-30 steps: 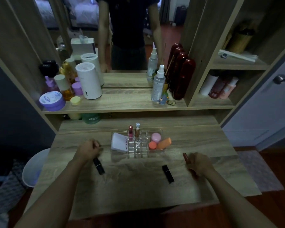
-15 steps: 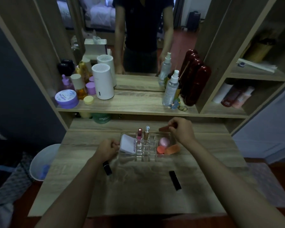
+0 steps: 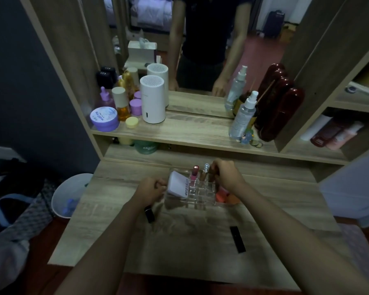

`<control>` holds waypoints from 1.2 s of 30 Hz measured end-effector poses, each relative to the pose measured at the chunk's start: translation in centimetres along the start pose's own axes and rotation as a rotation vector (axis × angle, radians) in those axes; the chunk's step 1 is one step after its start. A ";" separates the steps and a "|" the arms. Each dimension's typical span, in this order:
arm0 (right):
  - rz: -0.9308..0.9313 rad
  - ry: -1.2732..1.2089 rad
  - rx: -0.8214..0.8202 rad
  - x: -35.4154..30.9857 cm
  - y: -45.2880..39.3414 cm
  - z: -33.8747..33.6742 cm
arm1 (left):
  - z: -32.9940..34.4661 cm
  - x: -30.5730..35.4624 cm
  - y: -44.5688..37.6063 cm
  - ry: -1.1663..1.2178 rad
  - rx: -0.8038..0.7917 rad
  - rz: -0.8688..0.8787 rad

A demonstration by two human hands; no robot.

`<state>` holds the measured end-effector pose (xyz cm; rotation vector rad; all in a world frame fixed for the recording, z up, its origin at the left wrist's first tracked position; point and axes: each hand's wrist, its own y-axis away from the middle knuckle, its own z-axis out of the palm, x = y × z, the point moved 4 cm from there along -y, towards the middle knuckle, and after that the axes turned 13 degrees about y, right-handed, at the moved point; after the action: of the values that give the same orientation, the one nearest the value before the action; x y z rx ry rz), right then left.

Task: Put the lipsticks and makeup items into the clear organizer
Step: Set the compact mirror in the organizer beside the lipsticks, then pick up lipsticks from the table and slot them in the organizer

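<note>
Moved over the clear organizer (image 3: pixel 192 195) beside the "4U2skin" compact (image 3: pixel 178 184), right hand (image 3: pixel 227 175) pinches a lipstick (image 3: pixel 211 174); left hand (image 3: pixel 150 191) grips a dark one (image 3: pixel 150 213)

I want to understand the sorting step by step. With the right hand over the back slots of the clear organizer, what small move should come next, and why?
Probably the right hand should lower its brownish lipstick tube into the slot beside the clear-capped gloss tube in the clear plastic organizer, then let go. The tube already stands nearly upright there, and the black lipstick tube lying on the wooden table is not yet sorted.
</note>
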<state>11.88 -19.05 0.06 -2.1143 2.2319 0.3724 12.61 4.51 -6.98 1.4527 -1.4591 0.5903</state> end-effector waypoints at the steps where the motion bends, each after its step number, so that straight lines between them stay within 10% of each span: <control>1: -0.003 0.009 -0.006 -0.2 -0.1 0.2 | -0.2 -0.1 0.0 0.001 0.012 -0.006; 17: -0.040 0.043 -0.030 0.1 -0.2 -0.1 | -3.7 -3.1 0.4 -0.166 0.049 -0.086; 28: 0.051 0.056 0.186 5.6 5.6 -4.7 | -2.1 -0.8 4.1 -0.495 -0.360 0.411; 36: 0.158 0.029 -0.355 8.1 12.7 2.9 | -0.6 -0.8 4.3 -0.710 -0.421 0.407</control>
<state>-1.64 -25.90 -2.51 -2.1049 2.5169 0.8066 8.60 6.16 -6.18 1.0667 -2.3003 -0.0386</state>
